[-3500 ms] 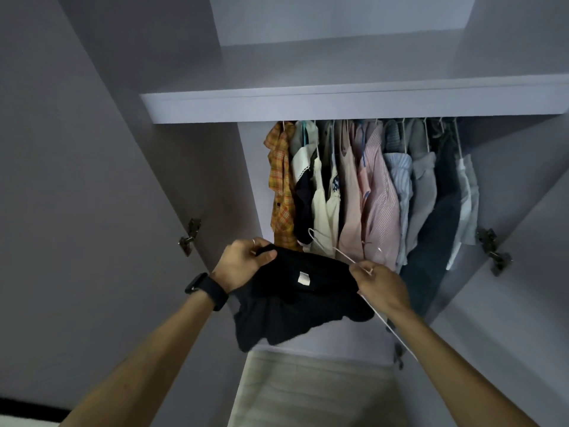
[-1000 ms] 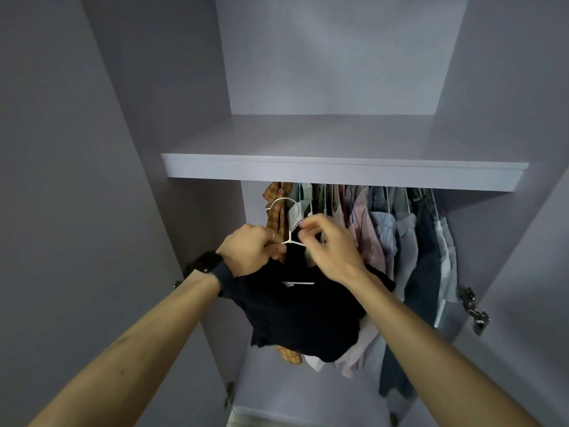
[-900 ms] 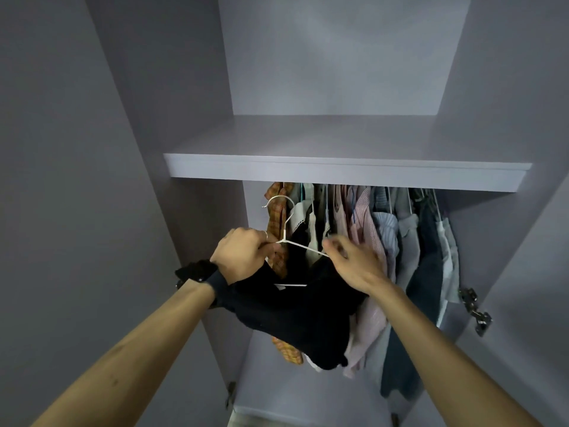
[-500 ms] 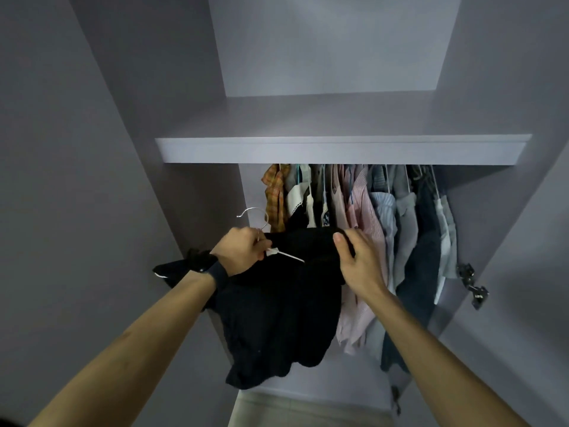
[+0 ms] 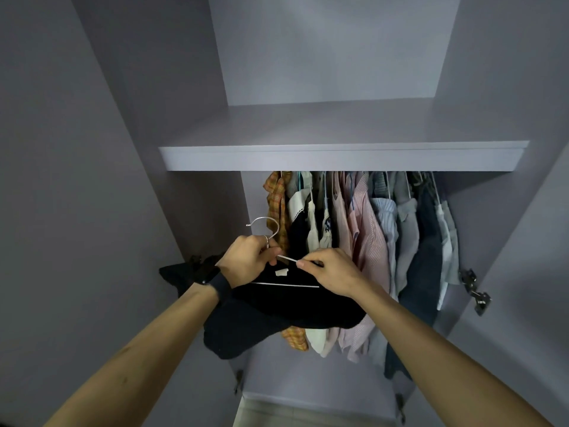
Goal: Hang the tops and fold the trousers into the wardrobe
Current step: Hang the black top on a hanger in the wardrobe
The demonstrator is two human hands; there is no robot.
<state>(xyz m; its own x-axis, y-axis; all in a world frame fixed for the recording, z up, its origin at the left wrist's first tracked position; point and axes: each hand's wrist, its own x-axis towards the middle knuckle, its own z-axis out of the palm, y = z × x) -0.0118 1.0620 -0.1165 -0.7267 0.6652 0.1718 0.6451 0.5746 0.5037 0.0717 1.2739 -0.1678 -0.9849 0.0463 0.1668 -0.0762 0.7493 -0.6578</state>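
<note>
A metal door hinge [image 5: 474, 288] is mounted on the inner face of the right-hand door, near the right end of the hanging row. A second hinge [image 5: 237, 382] sits low on the left side panel, and a third [image 5: 399, 408] low on the right side. A strip of pale striped floor [image 5: 308, 416] is visible at the bottom edge.

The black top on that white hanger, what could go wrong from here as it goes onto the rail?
The black top looks bunched and lopsided on the hanger, so it may slip off once the left hand and right hand release. The hanging shirts are packed tight; the hook could snag one.
</note>
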